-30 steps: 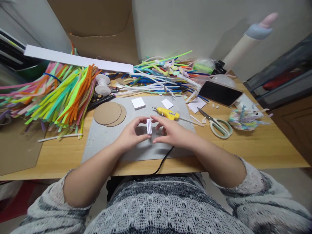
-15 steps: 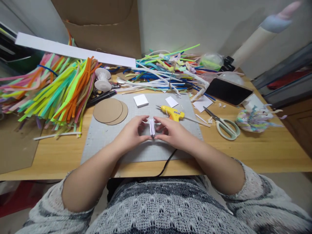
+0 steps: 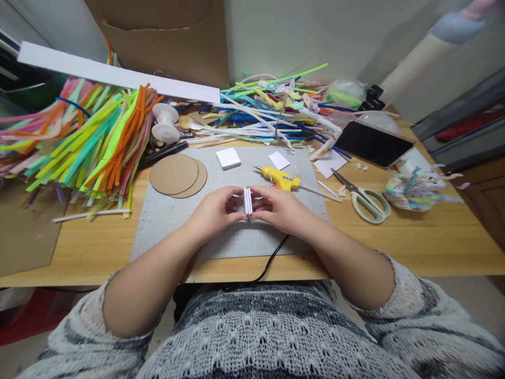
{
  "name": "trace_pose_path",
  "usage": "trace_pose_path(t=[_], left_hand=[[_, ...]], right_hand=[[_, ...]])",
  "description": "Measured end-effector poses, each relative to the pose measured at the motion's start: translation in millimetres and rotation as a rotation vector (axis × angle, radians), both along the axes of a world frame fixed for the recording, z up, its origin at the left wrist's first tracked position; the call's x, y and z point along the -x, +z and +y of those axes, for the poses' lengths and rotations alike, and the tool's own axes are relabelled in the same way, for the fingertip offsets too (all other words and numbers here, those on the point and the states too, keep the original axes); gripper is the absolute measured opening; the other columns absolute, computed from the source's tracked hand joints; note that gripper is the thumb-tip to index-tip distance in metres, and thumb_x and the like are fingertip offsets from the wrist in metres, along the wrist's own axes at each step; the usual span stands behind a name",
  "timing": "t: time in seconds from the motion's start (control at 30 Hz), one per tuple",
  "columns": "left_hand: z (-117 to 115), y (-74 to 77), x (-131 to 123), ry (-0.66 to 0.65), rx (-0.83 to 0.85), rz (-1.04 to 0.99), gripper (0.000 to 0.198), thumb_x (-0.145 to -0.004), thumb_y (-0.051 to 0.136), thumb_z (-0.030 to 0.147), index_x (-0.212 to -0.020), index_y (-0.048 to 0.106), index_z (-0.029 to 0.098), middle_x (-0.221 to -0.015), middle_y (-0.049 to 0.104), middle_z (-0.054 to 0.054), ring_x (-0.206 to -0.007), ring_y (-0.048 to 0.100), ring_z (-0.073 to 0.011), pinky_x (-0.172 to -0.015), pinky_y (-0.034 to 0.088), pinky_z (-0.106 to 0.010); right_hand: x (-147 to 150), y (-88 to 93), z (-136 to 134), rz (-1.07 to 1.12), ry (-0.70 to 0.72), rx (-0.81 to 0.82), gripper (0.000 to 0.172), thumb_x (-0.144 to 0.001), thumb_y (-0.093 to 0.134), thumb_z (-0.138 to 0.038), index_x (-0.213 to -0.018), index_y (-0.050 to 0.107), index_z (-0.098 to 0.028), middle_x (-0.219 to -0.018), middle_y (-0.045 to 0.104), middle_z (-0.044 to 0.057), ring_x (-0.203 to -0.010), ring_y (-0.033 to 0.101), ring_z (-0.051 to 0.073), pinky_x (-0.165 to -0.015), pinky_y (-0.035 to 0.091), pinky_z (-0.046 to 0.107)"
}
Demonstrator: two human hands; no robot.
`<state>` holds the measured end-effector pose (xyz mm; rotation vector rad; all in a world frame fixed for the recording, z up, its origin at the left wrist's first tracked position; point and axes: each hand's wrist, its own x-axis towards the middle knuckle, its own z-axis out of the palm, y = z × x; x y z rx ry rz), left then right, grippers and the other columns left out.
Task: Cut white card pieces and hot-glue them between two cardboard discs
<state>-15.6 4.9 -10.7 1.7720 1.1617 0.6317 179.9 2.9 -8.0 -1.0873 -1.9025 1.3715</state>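
Observation:
Between my two hands a small stack of white foam board squares [image 3: 248, 202] stands on edge, its layered sides facing up. My left hand [image 3: 216, 209] presses it from the left with thumb and fingertips. From the right, my right hand [image 3: 276, 209] grips the same stack. Both are over the grey cutting mat [image 3: 165, 231]. Just beyond my right hand lies a yellow glue gun [image 3: 282, 179], its nozzle pointing left. Two more white squares, a thick one [image 3: 228, 158] and a thinner one [image 3: 279, 160], rest at the mat's far side.
Two cardboard discs [image 3: 173, 175] overlap on the mat's left. Scissors [image 3: 365, 199], a phone [image 3: 373, 145] and a pastel bundle [image 3: 412, 190] lie to the right. Bundled pipe cleaners [image 3: 106, 142], a spool [image 3: 165, 123] and a long white strip [image 3: 118, 73] are at the left and back.
The squares look pressed closer together, and my hands are a little nearer to each other around them. The whole view has shifted slightly.

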Motion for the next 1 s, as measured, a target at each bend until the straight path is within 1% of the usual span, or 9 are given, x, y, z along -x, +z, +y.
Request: trace_pose_path(t=[0.13,0.3,0.43,0.63,0.77,0.93,1.0], left_hand=[[0.7,-1.7,0.3,-0.003,-0.012,0.005,0.049,-0.066,0.075,0.015,-0.113,0.059,0.017,-0.098,0.07,-0.009,-0.086,0.067,-0.0203,-0.079,0.055,-0.04],[1.2,-1.4,-1.0,0.025,0.004,0.001,0.047,-0.064,0.077,0.014,-0.108,0.06,0.016,-0.097,0.071,-0.009,-0.086,0.068,-0.0204,-0.08,0.055,-0.039],[2.3,-3.9,-1.0,0.016,0.006,-0.03,0.044,-0.064,0.076,0.014,-0.105,0.061,0.017,-0.096,0.072,-0.008,-0.085,0.069,-0.0205,-0.08,0.056,-0.039],[3.2,-5.6,-0.7,0.01,-0.003,-0.036,0.043,-0.062,0.076,0.013,-0.102,0.061,0.018,-0.096,0.072,-0.008,-0.086,0.07,-0.0217,-0.078,0.056,-0.039],[3.7,-5.1,-0.6,0.002,-0.027,-0.024,0.041,-0.063,0.076,0.014,-0.1,0.061,0.019,-0.096,0.072,-0.008,-0.087,0.07,-0.0227,-0.078,0.056,-0.039],[4.2,-4.8,-0.3,-0.019,-0.054,0.018,0.04,-0.064,0.076,0.014,-0.101,0.06,0.02,-0.096,0.071,-0.006,-0.087,0.068,-0.0213,-0.078,0.054,-0.038],[2.4,-3.4,-1.1,-0.023,-0.108,0.062,0.04,-0.066,0.076,0.019,-0.101,0.059,0.019,-0.094,0.069,-0.006,-0.084,0.066,-0.02,-0.076,0.053,-0.036]], right_hand=[[0.8,-1.7,0.1,0.022,0.009,0.003,0.054,-0.073,0.063,-0.004,-0.123,0.057,-0.025,-0.104,0.069,0.006,-0.087,0.07,0.019,-0.08,0.059,0.036],[1.0,-0.7,-1.0,0.015,0.016,-0.008,0.049,-0.074,0.062,-0.005,-0.119,0.058,-0.023,-0.104,0.069,0.006,-0.088,0.07,0.019,-0.081,0.058,0.036],[1.0,-1.0,-1.4,0.027,0.021,-0.002,0.045,-0.075,0.062,-0.005,-0.116,0.059,-0.023,-0.103,0.069,0.006,-0.087,0.07,0.019,-0.08,0.058,0.037],[1.4,-1.4,-1.2,0.062,0.025,0.024,0.044,-0.075,0.061,-0.005,-0.116,0.06,-0.023,-0.104,0.069,0.005,-0.089,0.07,0.018,-0.081,0.058,0.036],[2.2,-1.1,-1.0,0.057,0.03,0.007,0.045,-0.076,0.062,-0.006,-0.117,0.06,-0.024,-0.103,0.069,0.005,-0.089,0.07,0.019,-0.081,0.058,0.036],[2.5,0.4,-1.1,0.033,0.032,-0.011,0.045,-0.077,0.062,-0.007,-0.118,0.059,-0.024,-0.103,0.069,0.005,-0.088,0.069,0.019,-0.081,0.057,0.038],[2.2,3.4,-3.5,0.015,0.038,-0.02,0.046,-0.077,0.061,-0.007,-0.119,0.058,-0.025,-0.105,0.069,0.005,-0.091,0.068,0.02,-0.082,0.056,0.04]])
